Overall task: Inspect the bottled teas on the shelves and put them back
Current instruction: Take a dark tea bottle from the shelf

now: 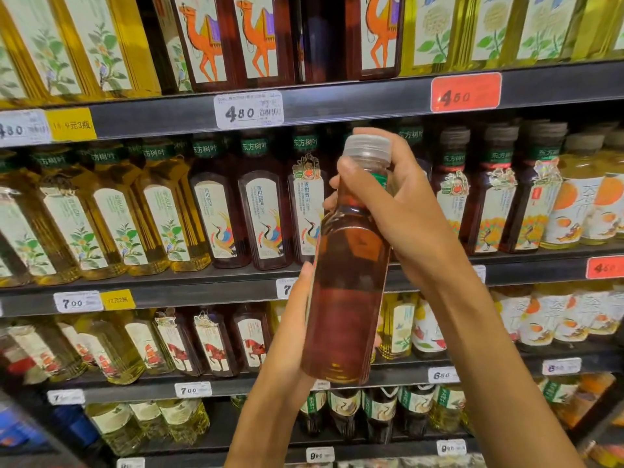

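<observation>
The held bottle (347,265) hides the shelf bottles directly behind it; its own label faces away and cannot be read. Left of the held bottle, the left hand (287,336) shows only its back; the fingers are concealed behind the bottle. Above the held bottle, the top-shelf bottles (209,38) are cut off by the frame edge. Price tag (285,288) beside the held bottle: partly covered. Small print on the white tag (249,109) above: illegible.

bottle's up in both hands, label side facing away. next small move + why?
Probably turn the bottle about its long axis until the label faces the camera. Only plain brown tea shows now. The right hand grips the neck under the cap and the left hand holds the lower body, so a twist is easy. The gap on the shelf can wait.
</observation>
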